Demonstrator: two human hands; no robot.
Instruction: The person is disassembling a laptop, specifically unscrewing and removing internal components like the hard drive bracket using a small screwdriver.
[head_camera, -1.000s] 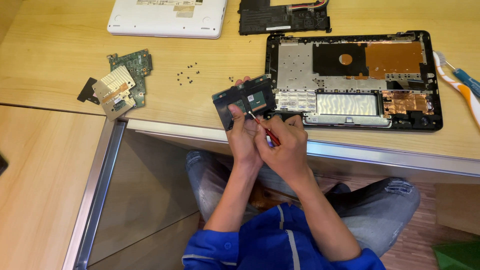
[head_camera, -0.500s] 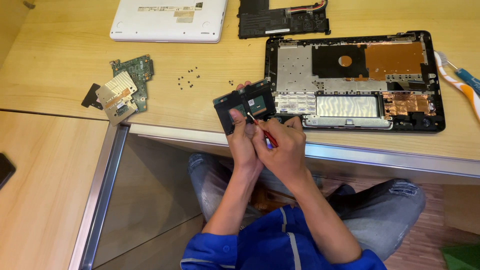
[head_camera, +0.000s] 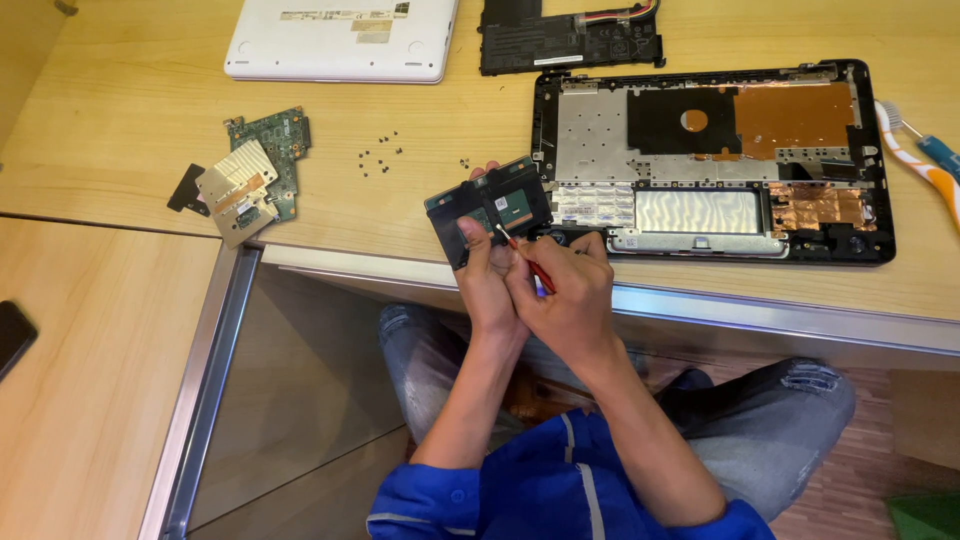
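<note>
We've got the little dark touchpad board (head_camera: 492, 205) pinched in our left hand (head_camera: 487, 280), thumb pressed on its face and the other fingertips (head_camera: 484, 170) peeking over the far edge, so those fingers are closed right around it. It sits tilted, lifted just off the wooden desk (head_camera: 130, 150) near the front edge, with its right corner almost touching the stripped laptop base (head_camera: 710, 160). Our right hand (head_camera: 562, 295) is curled tight around a red-handled screwdriver (head_camera: 527, 262), and the metal tip lands on the board right beside our left thumb. Both hands are pressed up against each other.

Just past the right-hand knuckles lies that open laptop base, black frame with silver shielding and copper foil patches. Beyond the left-hand fingertips there's a scatter of tiny black screws (head_camera: 380, 158) on the wood. Further out to the left of our fingers sits a green circuit board (head_camera: 270, 150) with a brass-coloured heatsink (head_camera: 238, 185) lying over it and a small black piece tucked beside that. Well beyond the fingers, at the far side of the desk, we've got the white laptop lid (head_camera: 340, 40) and the flat black battery pack (head_camera: 570, 35). Way off to the right of the right hand, an orange-and-white toothbrush (head_camera: 915, 150) lies at the desk's edge.
</note>
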